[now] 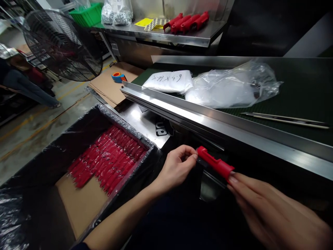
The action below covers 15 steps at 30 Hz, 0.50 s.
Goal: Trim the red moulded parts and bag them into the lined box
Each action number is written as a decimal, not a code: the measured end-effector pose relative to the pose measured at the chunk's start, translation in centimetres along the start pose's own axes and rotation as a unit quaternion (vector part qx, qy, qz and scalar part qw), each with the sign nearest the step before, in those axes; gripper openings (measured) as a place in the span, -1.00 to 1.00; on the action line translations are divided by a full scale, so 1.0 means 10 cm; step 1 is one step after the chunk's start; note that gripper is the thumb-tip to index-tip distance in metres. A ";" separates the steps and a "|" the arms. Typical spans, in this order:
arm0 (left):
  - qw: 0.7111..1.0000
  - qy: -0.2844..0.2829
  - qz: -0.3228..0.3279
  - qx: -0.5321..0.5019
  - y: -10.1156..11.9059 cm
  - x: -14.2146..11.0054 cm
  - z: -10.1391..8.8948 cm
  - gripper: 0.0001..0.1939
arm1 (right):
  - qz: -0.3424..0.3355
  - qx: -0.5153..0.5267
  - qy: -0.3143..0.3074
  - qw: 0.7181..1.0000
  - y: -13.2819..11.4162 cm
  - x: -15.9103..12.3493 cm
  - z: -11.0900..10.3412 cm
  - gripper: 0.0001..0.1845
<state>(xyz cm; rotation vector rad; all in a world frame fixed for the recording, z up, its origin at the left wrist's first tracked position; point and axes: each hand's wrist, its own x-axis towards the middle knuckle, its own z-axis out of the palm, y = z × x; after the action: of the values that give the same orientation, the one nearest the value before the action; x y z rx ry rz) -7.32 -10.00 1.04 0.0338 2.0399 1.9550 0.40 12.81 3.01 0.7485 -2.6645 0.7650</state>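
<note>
A red plastic tube-shaped part (214, 163) with a cut-out along its side is held at a slant in front of me. My right hand (260, 198) grips its near end, fingers closed around it. At the far end, my left hand (179, 165) is closed in a pinch right beside the part's tip. Whatever lies between those fingertips is too small to make out. Below the part, a dull translucent shape (210, 187) shows in the dark; I cannot tell what it is.
Left of me, a black-lined box (125, 126) holds rows of wrapped red parts (111, 156) on cardboard. Across the green conveyor (299, 90) lie bagged white packs (221, 88) and tweezers (286, 119). Beyond are red parts (187, 22) on a shelf, a tape roll (118, 77) and a fan (62, 45).
</note>
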 end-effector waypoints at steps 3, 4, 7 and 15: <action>0.999 0.012 0.024 0.018 -0.04 -0.01 -0.03 -0.83 | -0.094 -0.021 -0.044 0.994 -0.01 0.02 -0.03 -0.38; 0.999 0.015 0.035 0.032 -0.04 -0.02 -0.04 -0.83 | -0.127 -0.012 -0.058 0.990 0.02 0.02 -0.04 -0.38; 0.993 0.024 0.081 0.083 -0.06 -0.10 -0.04 -0.87 | -0.174 0.001 -0.069 0.982 0.05 0.02 -0.03 -0.37; 0.964 0.116 0.219 0.098 -0.20 -0.36 0.17 -0.90 | 0.222 -0.057 0.200 0.953 -0.63 0.27 0.28 -0.86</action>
<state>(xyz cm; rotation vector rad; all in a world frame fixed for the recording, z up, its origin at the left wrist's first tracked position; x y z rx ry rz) -3.13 -9.33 -0.24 0.3440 2.5534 2.0729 1.29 5.57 4.33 -0.0489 -2.4858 0.7560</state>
